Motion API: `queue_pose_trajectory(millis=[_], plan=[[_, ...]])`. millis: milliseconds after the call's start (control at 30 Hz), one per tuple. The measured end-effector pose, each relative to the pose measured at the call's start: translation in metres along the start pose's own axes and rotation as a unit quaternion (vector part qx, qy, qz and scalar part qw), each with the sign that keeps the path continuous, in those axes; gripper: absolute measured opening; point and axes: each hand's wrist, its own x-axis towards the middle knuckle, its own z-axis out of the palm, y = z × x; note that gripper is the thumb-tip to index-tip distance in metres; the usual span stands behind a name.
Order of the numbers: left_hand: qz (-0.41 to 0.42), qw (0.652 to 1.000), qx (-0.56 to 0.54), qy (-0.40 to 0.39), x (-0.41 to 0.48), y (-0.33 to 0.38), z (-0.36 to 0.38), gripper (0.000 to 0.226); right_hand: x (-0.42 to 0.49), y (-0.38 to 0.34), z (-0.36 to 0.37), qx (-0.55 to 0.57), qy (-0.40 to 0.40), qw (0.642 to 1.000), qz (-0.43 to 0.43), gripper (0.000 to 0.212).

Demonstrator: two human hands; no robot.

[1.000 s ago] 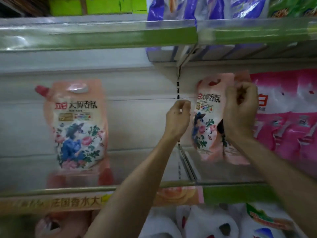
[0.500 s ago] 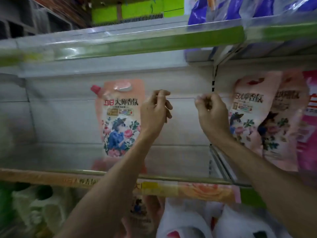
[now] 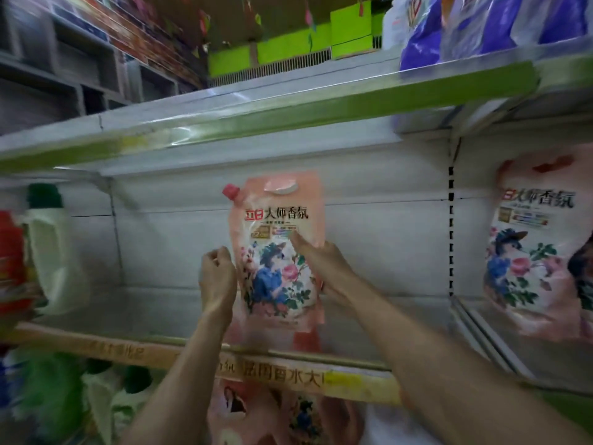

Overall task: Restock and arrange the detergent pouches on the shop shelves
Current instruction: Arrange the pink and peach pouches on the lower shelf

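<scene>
The whole view is smeared by motion. The white plastic jug with a green cap [image 3: 48, 252] at far left is a blur, and the second peach floral pouch [image 3: 529, 252] in the bay to the right is cut off at the frame edge. More pouches [image 3: 272, 412] below the yellow-orange shelf edge strip [image 3: 288, 374] are too blurred to read. The purple plastic bags [image 3: 481, 24] on the top shelf are cut off at the top edge.

The peach-pink plastic stand-up pouch with a red corner spout cap and a flower print [image 3: 276, 220] stands upright by itself on the grey metal shelf [image 3: 144, 313], near the back panel.

The left hand [image 3: 218, 274] sits just at the pouch's left edge with its fingers [image 3: 223, 253] curled in. I cannot tell whether they pinch the edge or only touch it.

The right hand [image 3: 324, 268] covers the pouch's lower right edge, with its fingers [image 3: 298, 240] lying against the printed front. The thumb is hidden, so I cannot tell if the hand grips the pouch.
</scene>
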Motion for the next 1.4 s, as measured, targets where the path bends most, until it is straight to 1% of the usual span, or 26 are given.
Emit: queue_pose_trajectory(millis=[33, 67, 133, 200, 233, 267, 333, 433, 500, 633, 700, 800, 933, 1000, 1100, 1200, 1300, 1400], plan=[[-0.022, 0.999, -0.001, -0.043, 0.0, -0.001, 0.0, 0.036, 0.002, 0.003, 0.0, 0.022, -0.002, 1.0, 0.022, 0.073], [-0.04, 0.996, -0.011, -0.082, 0.0, -0.002, 0.001, 0.038, 0.002, 0.004, 0.001, 0.048, -0.003, 0.998, 0.038, 0.072], [-0.065, 0.986, -0.051, -0.145, -0.003, 0.0, 0.002, 0.046, 0.002, 0.006, 0.0, 0.077, -0.01, 0.996, 0.047, 0.058], [-0.081, 0.975, -0.091, -0.185, -0.008, 0.001, 0.003, 0.051, 0.0, 0.008, -0.001, 0.067, -0.012, 0.997, 0.04, 0.058], [-0.083, 0.971, -0.11, -0.194, -0.009, 0.0, 0.005, 0.051, -0.001, 0.009, -0.002, 0.071, -0.017, 0.997, 0.035, 0.055], [-0.083, 0.97, -0.123, -0.194, -0.011, -0.001, 0.007, 0.048, -0.003, 0.011, -0.003, 0.089, -0.025, 0.995, 0.036, 0.049], [-0.067, 0.976, -0.123, -0.169, -0.015, -0.005, 0.01, 0.044, -0.003, 0.018, -0.005, 0.133, -0.035, 0.99, 0.038, 0.042], [-0.049, 0.984, -0.123, -0.121, -0.014, -0.01, 0.014, 0.048, -0.008, 0.022, -0.006, 0.158, -0.026, 0.987, 0.021, 0.038], [-0.044, 0.987, -0.123, -0.091, -0.013, -0.012, 0.017, 0.053, -0.01, 0.018, -0.008, 0.149, -0.004, 0.989, 0.002, 0.039], [-0.009, 0.994, -0.107, -0.035, -0.02, -0.001, 0.023, 0.05, -0.012, 0.003, -0.017, 0.119, 0.012, 0.993, -0.011, 0.037], [-0.002, 0.991, -0.135, -0.025, -0.023, 0.006, 0.026, 0.053, -0.009, -0.007, -0.026, 0.093, 0.025, 0.995, -0.022, 0.034], [0.017, 0.988, -0.153, -0.032, -0.026, 0.015, 0.033, 0.051, -0.007, -0.018, -0.037, 0.093, 0.041, 0.994, -0.039, 0.028], [0.029, 0.985, -0.164, -0.054, -0.028, 0.017, 0.042, 0.05, -0.01, -0.022, -0.045, 0.083, 0.069, 0.994, -0.036, 0.027], [0.028, 0.985, -0.159, -0.058, -0.029, 0.015, 0.047, 0.047, -0.012, -0.023, -0.047, 0.074, 0.079, 0.993, -0.04, 0.029], [0.009, 0.986, -0.149, -0.069, -0.032, 0.016, 0.06, 0.049, -0.023, -0.03, -0.055, 0.061, 0.095, 0.992, -0.051, 0.028], [0.01, 0.987, -0.124, -0.104, -0.046, 0.029, 0.081, 0.049, -0.037, -0.04, -0.073, 0.045, 0.14, 0.987, -0.062, 0.027], [0.025, 0.989, -0.057, -0.137, -0.067, 0.05, 0.111, 0.051, -0.053, -0.049, -0.101, 0.02, 0.191, 0.978, -0.085, 0.034], [0.046, 0.986, -0.011, -0.157, -0.089, 0.066, 0.14, 0.037, -0.068, -0.056, -0.135, -0.034, 0.263, 0.962, -0.073, 0.035]])
